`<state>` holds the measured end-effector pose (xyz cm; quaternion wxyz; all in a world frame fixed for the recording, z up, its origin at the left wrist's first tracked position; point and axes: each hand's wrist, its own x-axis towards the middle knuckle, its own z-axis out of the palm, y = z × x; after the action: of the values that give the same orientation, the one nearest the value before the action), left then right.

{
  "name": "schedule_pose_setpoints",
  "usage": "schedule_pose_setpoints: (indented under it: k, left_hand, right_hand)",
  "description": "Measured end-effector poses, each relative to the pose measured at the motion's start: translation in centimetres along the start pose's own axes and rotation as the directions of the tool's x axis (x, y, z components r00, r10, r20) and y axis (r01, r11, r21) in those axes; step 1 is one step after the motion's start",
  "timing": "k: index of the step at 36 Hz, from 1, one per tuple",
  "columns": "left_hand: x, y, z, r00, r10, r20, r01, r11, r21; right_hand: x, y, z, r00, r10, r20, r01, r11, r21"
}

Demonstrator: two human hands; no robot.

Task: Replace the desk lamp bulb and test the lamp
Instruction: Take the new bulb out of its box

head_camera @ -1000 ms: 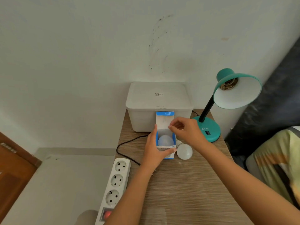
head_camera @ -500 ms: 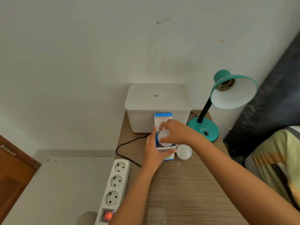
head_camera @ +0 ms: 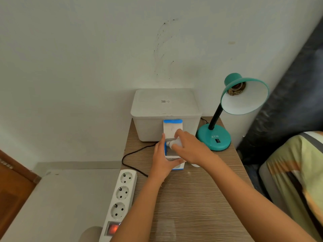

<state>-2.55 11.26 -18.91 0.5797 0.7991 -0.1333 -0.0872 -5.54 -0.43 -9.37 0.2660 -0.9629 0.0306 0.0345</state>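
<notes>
**New bulb coming out of the box, socket is bare**

Since a second ago the right hand (head_camera: 189, 148) has gone from fiddling with the flap to wrapping around the new bulb (head_camera: 173, 143) and drawing it up out of the carton (head_camera: 173, 130). Its metal screw base now shows, pointing left, just above the box opening. The left hand (head_camera: 161, 159) is clamped round the side of the carton, pinning it to the counter (head_camera: 192, 198).

What could go wrong (my guess only): the old bulb (head_camera: 194, 165) lies loose on the counter right under the right forearm, mostly hidden, so a careless sweep toward the lamp (head_camera: 243, 95) could roll it off the edge. The grip on the new one looks like fingertips over a smooth dome, so it could slip on the way over. Also the power strip (head_camera: 120, 196) switch is glowing red. I can't tell whether the lamp's plug goes to it, but if so, screwing into a live socket is a bit dodgy.

Count:
- bulbs: two (one held, one lying there)
- lamp: one, teal, shade empty
- carton: one, flap up
- white storage bin (head_camera: 166, 109): one, behind the carton
- power strip: one, three sockets visible, all free
- black cable (head_camera: 132, 154): one
</notes>
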Motion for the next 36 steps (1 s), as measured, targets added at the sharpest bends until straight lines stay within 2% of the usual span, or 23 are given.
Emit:
schedule_pose_setpoints:
  k: [2,7,13,17,22,28,36]
  left_hand:
    - [0.0,0.0,0.0,1.0,0.0,-0.002,0.0,1.0,-0.005]
    - [0.2,0.1,0.0,1.0,-0.011,-0.006,0.011,1.0,0.003]
    - [-0.2,0.2,-0.5,1.0,0.016,0.026,-0.017,0.999,0.03]
    - [-1.1,-1.8,-2.8,0.999,-0.016,-0.029,0.017,0.999,0.033]
    - [-1.4,-1.8,-3.1,1.0,-0.028,-0.001,0.028,0.999,0.047]
    - [-1.7,-1.4,-2.9,0.998,-0.001,0.062,-0.002,0.999,0.037]
    - [-2.2,-0.8,-2.5,0.991,0.012,0.133,-0.014,1.0,0.017]
  right_hand:
    - [-0.2,0.2,0.7,1.0,-0.015,-0.013,0.015,1.0,-0.026]
    - [-0.9,1.0,1.3,0.991,-0.015,-0.132,0.022,0.999,0.049]
    - [-1.5,2.1,1.4,0.957,0.19,-0.22,-0.109,0.937,0.331]
    - [-0.8,1.0,3.0,0.966,0.19,-0.175,-0.113,0.92,0.375]
    - [-0.6,1.8,2.1,0.975,0.192,-0.11,-0.137,0.915,0.379]
    - [-0.4,3.8,0.7,0.914,0.334,-0.23,-0.161,0.82,0.55]
    - [1.5,4.8,1.0,0.884,0.393,-0.252,-0.2,0.807,0.556]
